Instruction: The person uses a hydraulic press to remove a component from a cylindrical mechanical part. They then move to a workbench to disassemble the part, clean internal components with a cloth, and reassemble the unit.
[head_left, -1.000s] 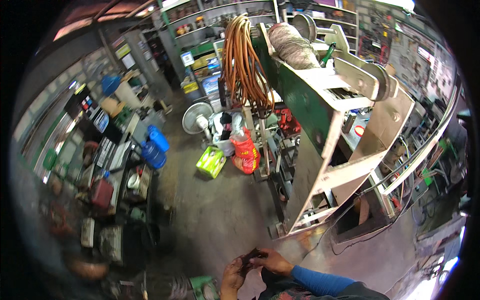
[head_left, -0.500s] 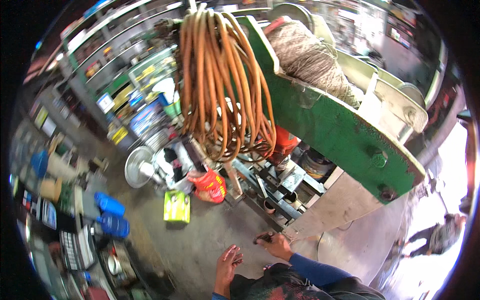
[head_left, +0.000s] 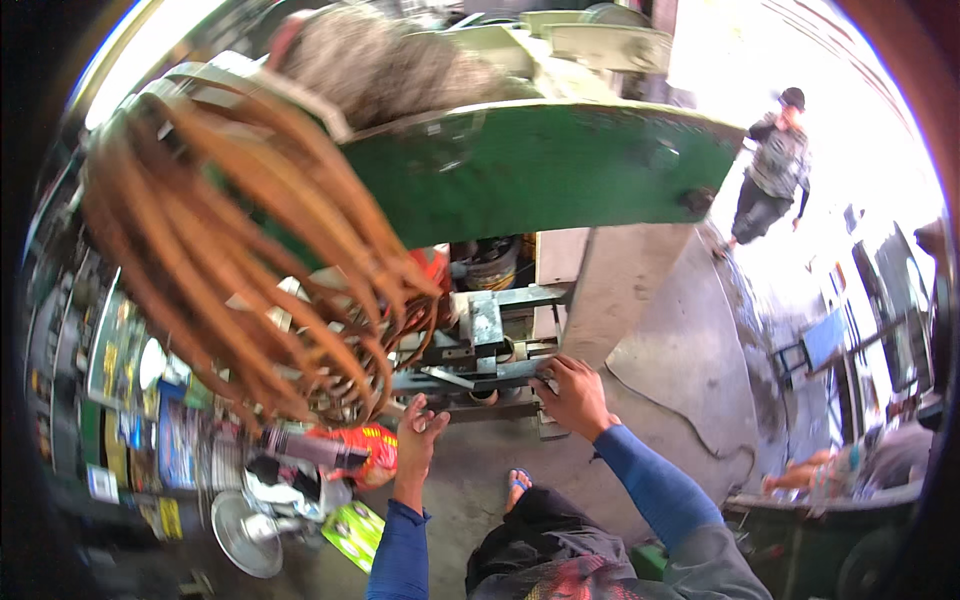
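My left hand (head_left: 419,438) is raised in front of the low steel frame, palm partly up and fingers loosely bent, apart. I see nothing held in it. My right hand (head_left: 576,396) reaches to the right end of a grey steel bar (head_left: 513,378) on that frame. Its fingers are bent and spread at the bar's end; whether they touch it I cannot make out. Beside the right hand, a tan flat panel (head_left: 622,290) slopes down from a green steel beam (head_left: 530,165). A coil of orange-brown hose (head_left: 240,240), blurred, hangs at the left, above my left hand.
A blurred drum of rope (head_left: 390,70) sits above the beam. A red bag (head_left: 375,455), a yellow-green package (head_left: 355,532) and a round metal basin (head_left: 245,535) lie at lower left. A thin cable (head_left: 680,425) trails over the floor. Another person (head_left: 778,165) stands at far right.
My view has swung right, so the hose and beam sit further left. Both hands have risen and moved forward; the right hand is now beside the steel frame.
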